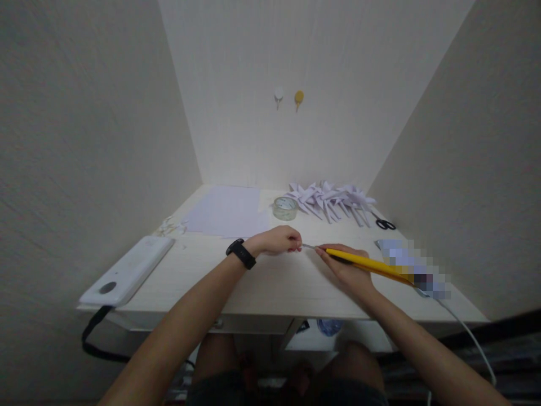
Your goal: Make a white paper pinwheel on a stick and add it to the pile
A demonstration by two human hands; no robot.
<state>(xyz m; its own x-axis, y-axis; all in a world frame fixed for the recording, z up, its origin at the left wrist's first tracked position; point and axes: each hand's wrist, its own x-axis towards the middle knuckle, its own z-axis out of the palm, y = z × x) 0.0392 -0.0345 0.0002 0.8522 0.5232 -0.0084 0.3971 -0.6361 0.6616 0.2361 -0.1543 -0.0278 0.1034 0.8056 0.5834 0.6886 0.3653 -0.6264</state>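
Note:
My right hand (349, 273) is wrapped round a long yellow utility knife (376, 267), which lies slantwise across the palm. Its thin grey blade (308, 246) points left, toward my other hand. Bent at the wrist above the table, my left hand (281, 239) has its fingers pinched together at the blade's tip. Whatever those fingers hold is too small to make out. Behind the hands, a roll of clear tape (284, 208) lies on the table. To its right is a heap of folded white paper pinwheels (329, 198).
White paper sheets (228, 208) lie at the back left of the white table (262, 287). A white device (127, 270) with a black strap rests at the left edge. Black-handled scissors (385, 224) and a blurred-out object with a cable (412, 265) are at the right. Walls enclose three sides.

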